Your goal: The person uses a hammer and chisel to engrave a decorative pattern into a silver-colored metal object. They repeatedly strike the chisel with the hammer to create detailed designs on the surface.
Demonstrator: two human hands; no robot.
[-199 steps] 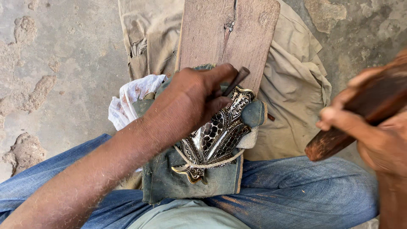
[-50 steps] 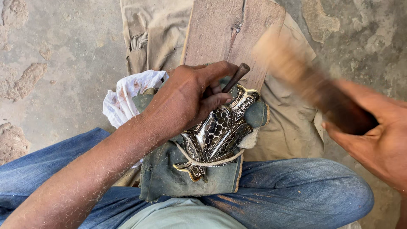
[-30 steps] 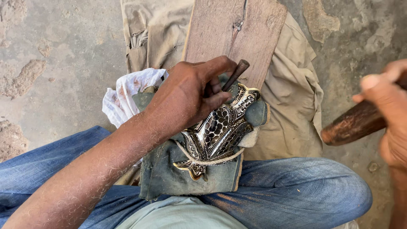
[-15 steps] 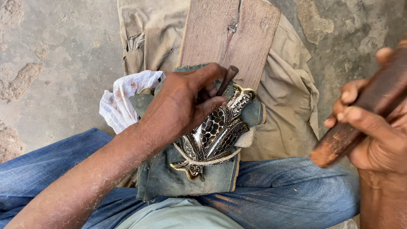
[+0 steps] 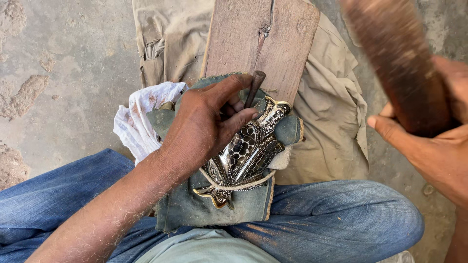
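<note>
Raised mallet (image 5: 397, 63) now blurred, one punch (image 5: 254, 87), one engraved plate (image 5: 243, 156)

Under the left fingers (image 5: 234, 122) gleams a silver metal piece (image 5: 248, 156) with dark scrollwork and a brass-gold edge, on a grey-green cloth pad (image 5: 214, 209). Left of those fingers, a white rag (image 5: 139, 117) stained reddish; beyond them brown plank (image 5: 258, 39), khaki cloth (image 5: 331, 122), blue jeans (image 5: 341, 214) below.

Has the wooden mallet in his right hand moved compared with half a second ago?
Yes. The wooden mallet has swung up and toward the plank: it was low at the right edge, and now its blurred head sits beside the plank's top.
</note>
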